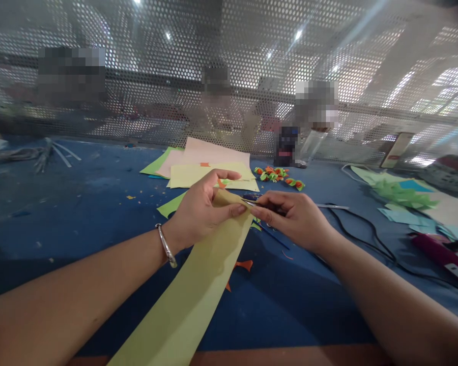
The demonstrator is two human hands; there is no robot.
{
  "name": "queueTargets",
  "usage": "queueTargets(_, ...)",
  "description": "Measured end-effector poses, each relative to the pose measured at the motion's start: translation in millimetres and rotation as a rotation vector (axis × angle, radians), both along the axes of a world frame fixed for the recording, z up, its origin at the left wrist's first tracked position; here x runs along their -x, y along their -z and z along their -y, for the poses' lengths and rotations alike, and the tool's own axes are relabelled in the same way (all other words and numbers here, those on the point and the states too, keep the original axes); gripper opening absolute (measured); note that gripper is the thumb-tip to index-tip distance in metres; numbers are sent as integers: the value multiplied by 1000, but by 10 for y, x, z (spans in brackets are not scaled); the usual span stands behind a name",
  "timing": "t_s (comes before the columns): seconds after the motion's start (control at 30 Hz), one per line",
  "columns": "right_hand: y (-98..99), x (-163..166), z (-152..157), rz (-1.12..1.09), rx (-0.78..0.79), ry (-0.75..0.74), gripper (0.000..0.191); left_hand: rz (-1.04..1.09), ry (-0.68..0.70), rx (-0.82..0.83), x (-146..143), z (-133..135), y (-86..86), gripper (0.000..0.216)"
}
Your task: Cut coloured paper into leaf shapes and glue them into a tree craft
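Observation:
My left hand [198, 211] pinches the top end of a long yellow paper strip [191, 290], thumb in front, with the index finger stretched above the edge. The strip hangs down toward me past the table's front edge. My right hand [299, 216] is closed around what looks like small scissors [249, 202]; their silver tip meets the strip's upper right corner, and the dark handle is mostly hidden by my fingers. Orange paper scraps [245, 265] lie beside the strip on the blue table. A thin blue stick [273, 237] rests below my right hand.
Stacked coloured sheets [217, 150] lie behind my hands, beside green-and-orange twisted paper pieces [270, 174]. At right are a black cable [370, 249], a magenta power strip [438, 254] and green cut paper [404, 193]. A perforated metal screen [244, 46] rises behind the table.

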State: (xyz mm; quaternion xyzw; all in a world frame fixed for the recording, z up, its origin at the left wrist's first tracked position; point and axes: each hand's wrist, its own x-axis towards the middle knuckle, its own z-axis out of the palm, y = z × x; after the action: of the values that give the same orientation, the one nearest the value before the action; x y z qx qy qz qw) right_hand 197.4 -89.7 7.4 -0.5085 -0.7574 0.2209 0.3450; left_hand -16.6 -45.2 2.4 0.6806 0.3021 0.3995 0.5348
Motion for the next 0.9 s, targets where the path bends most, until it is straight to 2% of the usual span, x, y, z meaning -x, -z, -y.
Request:
queueTargets(0.43, 33, -22, -11, -18, 10, -20, 36, -55, -19, -62, 8, -23, 4, 64)
queueTargets(0.6, 28, -21, -8, -20, 16, -17, 36, -40, 19, 1, 8, -7, -6, 63)
queueTargets(0.8, 23, -11, -11, 1, 8, -16, 35, -72, -19, -57, -1, -6, 2, 63)
queueTargets(0.9, 21, -9, -11, -1, 2, -11, 35, -48, -3, -24, 3, -3, -1, 62)
